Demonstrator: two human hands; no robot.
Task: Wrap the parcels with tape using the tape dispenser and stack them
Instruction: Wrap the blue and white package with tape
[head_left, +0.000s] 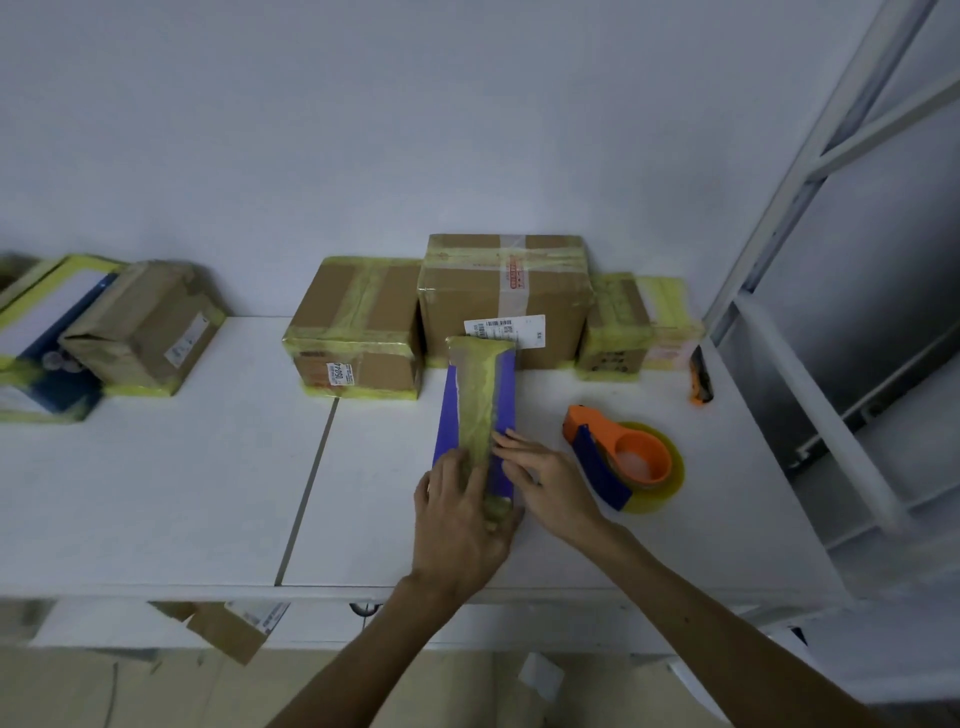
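As left hand (460, 525) presses oblong parcel (447, 415), tape (475, 395) seemingly wrinkled.

One wide-angle view sits at head height, close above the near edge of the white surface (156, 493), facing forward and down toward the wall (363, 130) at 12 o'clock. Its margins take in a metal rack (815, 410) at 3 o'clock and the floor (78, 686) at 6 o'clock.

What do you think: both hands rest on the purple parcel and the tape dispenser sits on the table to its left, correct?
No. The head view shows the tape dispenser on the table right of the purple parcel, not left. The left hand and right hand rest on it.
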